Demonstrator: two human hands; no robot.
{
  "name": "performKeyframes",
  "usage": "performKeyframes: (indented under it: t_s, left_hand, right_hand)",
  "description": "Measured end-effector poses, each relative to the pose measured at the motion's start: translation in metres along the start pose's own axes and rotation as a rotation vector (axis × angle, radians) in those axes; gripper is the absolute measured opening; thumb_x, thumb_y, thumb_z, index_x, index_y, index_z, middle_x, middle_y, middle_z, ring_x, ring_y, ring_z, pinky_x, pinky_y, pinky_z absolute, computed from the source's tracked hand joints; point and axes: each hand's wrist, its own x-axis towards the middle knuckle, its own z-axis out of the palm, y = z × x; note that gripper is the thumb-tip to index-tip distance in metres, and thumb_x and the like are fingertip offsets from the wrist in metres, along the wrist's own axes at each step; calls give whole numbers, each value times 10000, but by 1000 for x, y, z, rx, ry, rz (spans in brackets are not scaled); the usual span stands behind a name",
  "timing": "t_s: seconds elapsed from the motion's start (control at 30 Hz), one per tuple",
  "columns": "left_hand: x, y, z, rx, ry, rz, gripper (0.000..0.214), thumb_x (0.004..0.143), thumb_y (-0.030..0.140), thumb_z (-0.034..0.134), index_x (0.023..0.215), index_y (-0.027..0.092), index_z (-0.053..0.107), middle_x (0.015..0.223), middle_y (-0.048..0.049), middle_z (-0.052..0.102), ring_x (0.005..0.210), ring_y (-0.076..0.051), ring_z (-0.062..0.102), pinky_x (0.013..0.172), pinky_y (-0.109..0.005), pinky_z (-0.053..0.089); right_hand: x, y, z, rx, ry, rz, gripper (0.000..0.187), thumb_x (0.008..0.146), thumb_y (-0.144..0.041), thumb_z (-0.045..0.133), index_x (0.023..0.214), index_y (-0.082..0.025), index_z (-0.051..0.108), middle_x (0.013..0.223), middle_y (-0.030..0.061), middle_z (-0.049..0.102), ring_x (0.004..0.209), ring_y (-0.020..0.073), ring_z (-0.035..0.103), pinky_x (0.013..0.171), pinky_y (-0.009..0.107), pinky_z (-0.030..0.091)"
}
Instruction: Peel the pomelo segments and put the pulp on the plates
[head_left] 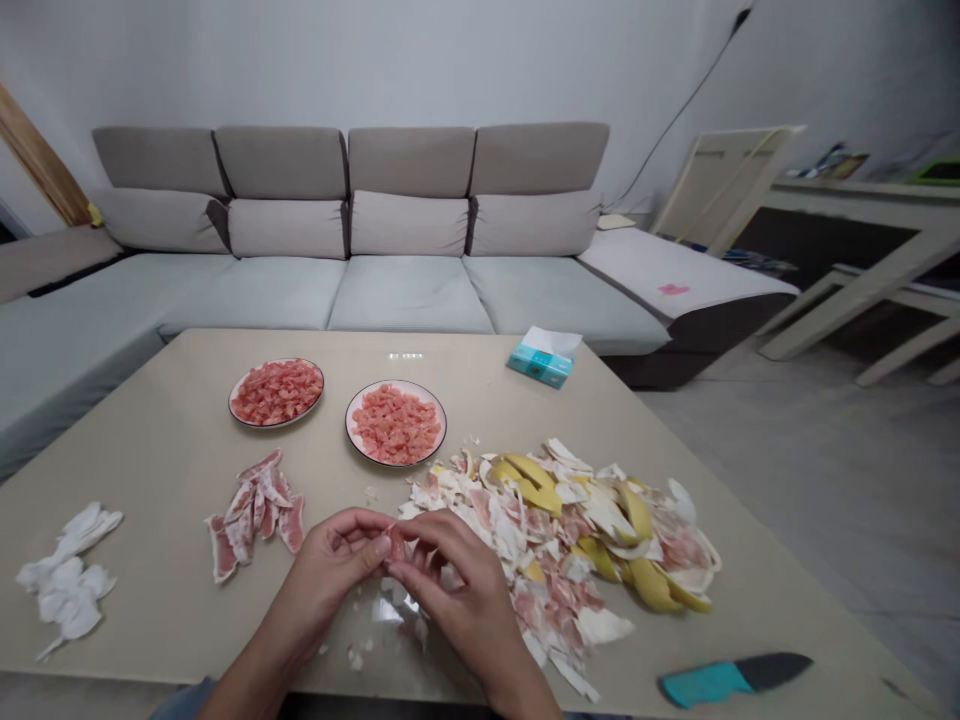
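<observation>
Holding pink pulp piece (397,544) over near side of desk (165,440) | pinched between fingertips of left grip (334,560) and right grip (463,585), both closed on it | probably light, soft, juicy, easily torn; best taken gently by ends | flanked by pink segments (241,528) at left, peel heap (529,540) at right

My peels (532,486) show yellow and white; left of them, I have pinkish-red pulp (396,425) on 2 white plates (430,395) (both dark-rimmed, I see).

A gap parts the plates (429,398); peelings (559,535) block rightward.
</observation>
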Motion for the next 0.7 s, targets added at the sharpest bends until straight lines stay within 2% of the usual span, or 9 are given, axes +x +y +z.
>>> performKeyframes:
  t_s: [0.2,0.4,0.53,0.63,0.7]
  left_hand:
    - [-1,-1,-3,59,-11,-11,262,713,303,764,920,147,723,742,-46,715,707,-151,648,665,-223,494]
    - [1,-2,-6,77,-29,-14,272,728,296,754,949,140,719,799,-76,746,733,-161,668,720,-248,508]
    - [2,-2,-7,76,-30,-1,260,732,293,751,941,144,713,817,-73,747,761,-167,675,729,-248,510]
    - [1,0,-6,77,-28,-9,255,733,301,749,927,142,705,815,-72,743,774,-170,672,746,-253,507]
    - [-1,1,-4,80,-37,-21,264,737,311,744,931,138,700,808,-73,737,767,-168,664,746,-254,503]
  right_hand:
    - [3,-6,-5,34,10,50,180,774,-249,727,951,-217,730,881,52,671,680,146,602,598,245,485]
    - [3,-1,-5,-72,27,-56,161,844,-197,627,968,-214,729,895,70,708,799,176,649,655,251,510]
    - [1,3,-3,-148,21,-108,181,837,-189,622,995,-200,708,865,69,712,707,164,641,638,255,508]
    - [1,2,-2,-107,41,-38,158,838,-220,620,956,-196,721,841,70,715,702,166,646,617,245,501]
    - [2,1,-3,-7,50,93,149,837,-264,622,905,-187,729,815,69,714,671,161,644,573,233,489]
